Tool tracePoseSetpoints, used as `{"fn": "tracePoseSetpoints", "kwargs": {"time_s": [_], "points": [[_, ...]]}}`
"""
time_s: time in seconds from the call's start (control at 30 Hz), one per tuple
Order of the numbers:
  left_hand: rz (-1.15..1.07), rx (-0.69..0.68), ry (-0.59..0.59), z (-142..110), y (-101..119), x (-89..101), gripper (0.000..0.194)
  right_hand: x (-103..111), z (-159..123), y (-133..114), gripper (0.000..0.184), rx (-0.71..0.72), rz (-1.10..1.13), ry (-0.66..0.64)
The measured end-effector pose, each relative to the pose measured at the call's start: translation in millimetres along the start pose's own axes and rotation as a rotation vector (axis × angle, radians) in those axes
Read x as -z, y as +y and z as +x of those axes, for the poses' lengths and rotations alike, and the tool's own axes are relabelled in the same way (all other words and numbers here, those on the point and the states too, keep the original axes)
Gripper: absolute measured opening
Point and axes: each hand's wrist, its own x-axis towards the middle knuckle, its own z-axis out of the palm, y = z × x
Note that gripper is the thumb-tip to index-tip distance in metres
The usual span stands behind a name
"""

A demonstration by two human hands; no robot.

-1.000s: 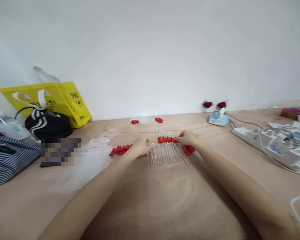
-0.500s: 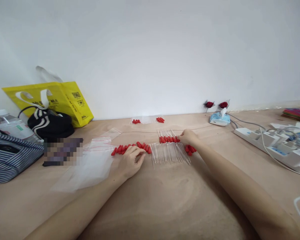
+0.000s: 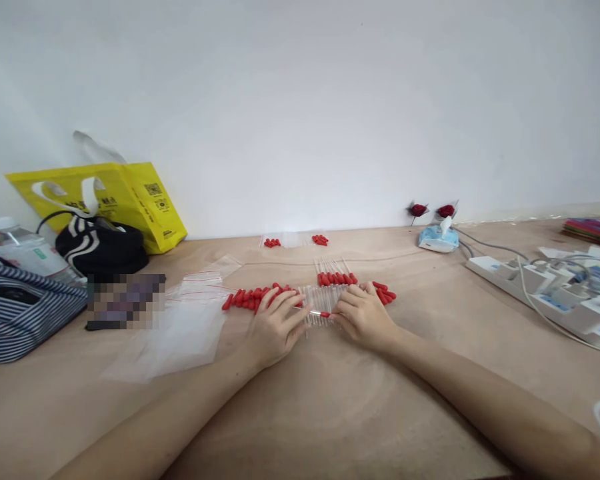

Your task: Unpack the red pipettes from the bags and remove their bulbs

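My left hand [image 3: 279,327] is closed on one end of a thin clear glass tube [image 3: 315,313], beside a pile of red rubber bulbs [image 3: 245,298]. At the tube's other end is a red rubber bulb [image 3: 326,315], pinched by my right hand [image 3: 363,317]; how far the tube enters it I cannot tell. Under and between my hands lies a row of loose glass tubes [image 3: 325,298], partly covered by them. Just behind that row are several droppers [image 3: 337,278] with red bulbs fitted. More red bulbs [image 3: 384,292] lie past my right hand.
Clear zip bags [image 3: 193,333] spread on the left, near a striped bag [image 3: 25,313], a black pouch [image 3: 100,247] and a yellow bag [image 3: 155,207]. Bagged red bulbs [image 3: 320,240] lie by the wall. Tissues [image 3: 437,239] and power strips [image 3: 540,287] with cables sit right.
My right hand has come back from the droppers behind the row, towards me and left, and now pinches a red bulb. My left hand has moved slightly right and holds a glass tube.
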Motion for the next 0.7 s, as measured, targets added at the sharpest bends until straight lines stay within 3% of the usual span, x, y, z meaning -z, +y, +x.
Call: {"fn": "tracePoseSetpoints", "kwargs": {"time_s": [0.17, 0.37, 0.7], "points": [[-0.063, 0.012, 0.011, 1.6, 5.6, -6.4, 0.016, -7.4, -2.2, -10.6, 0.023, 0.1, -0.059, 0.084], [-0.088, 0.029, -0.005, 0.6, 5.4, -8.9, 0.014, -11.8, -3.7, -17.9, 0.018, 0.035, -0.027, 0.152], [-0.078, 0.066, -0.044, -1.0, 7.5, -4.4, 0.014, -15.2, -6.0, -19.8, 0.015, 0.014, -0.034, 0.14]]}}
